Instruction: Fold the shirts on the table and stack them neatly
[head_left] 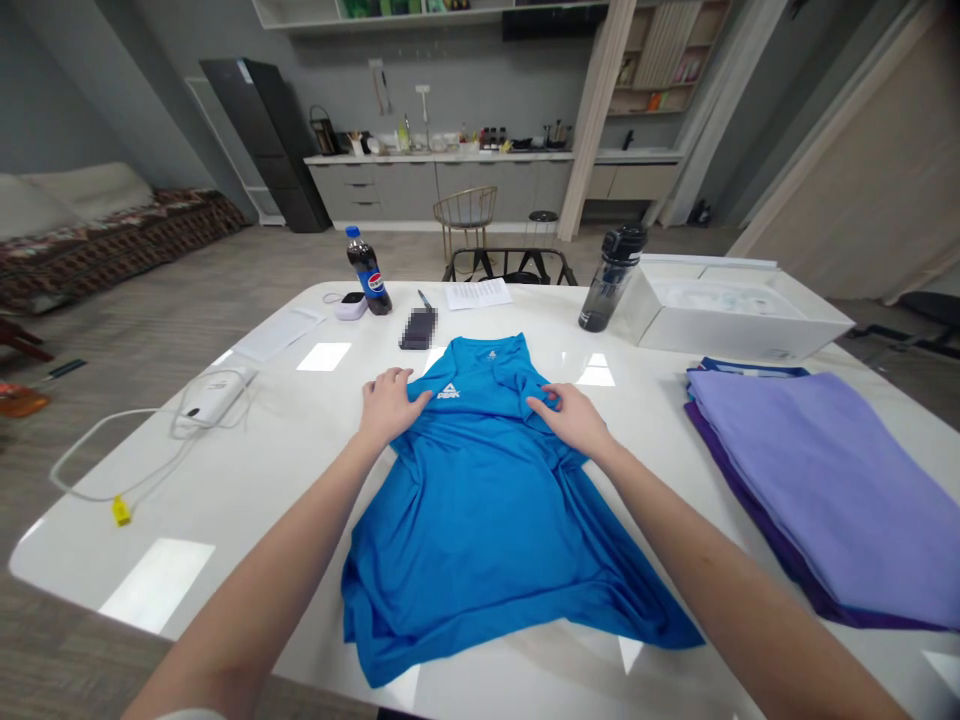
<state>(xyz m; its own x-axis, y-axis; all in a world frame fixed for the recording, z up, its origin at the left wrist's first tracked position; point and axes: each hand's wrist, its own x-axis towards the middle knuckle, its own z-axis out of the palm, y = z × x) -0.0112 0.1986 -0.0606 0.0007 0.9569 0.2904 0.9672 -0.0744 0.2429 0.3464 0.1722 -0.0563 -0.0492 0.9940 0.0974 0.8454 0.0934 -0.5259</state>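
Note:
A blue T-shirt with a white logo on its chest lies front up on the white table, its collar pointing away from me and its hem near the table's front edge. My left hand is closed on the shirt's left shoulder side, thumb on top beside the logo. On the opposite side, my right hand pinches the cloth near the right shoulder, where it is bunched and creased. Parts of the sleeves are folded or hidden by the hands.
Folded purple clothes lie at right, before an open white box. A dark drink bottle, papers, a phone-like blurred object and a cola bottle stand farther back. A white charger with cables is left.

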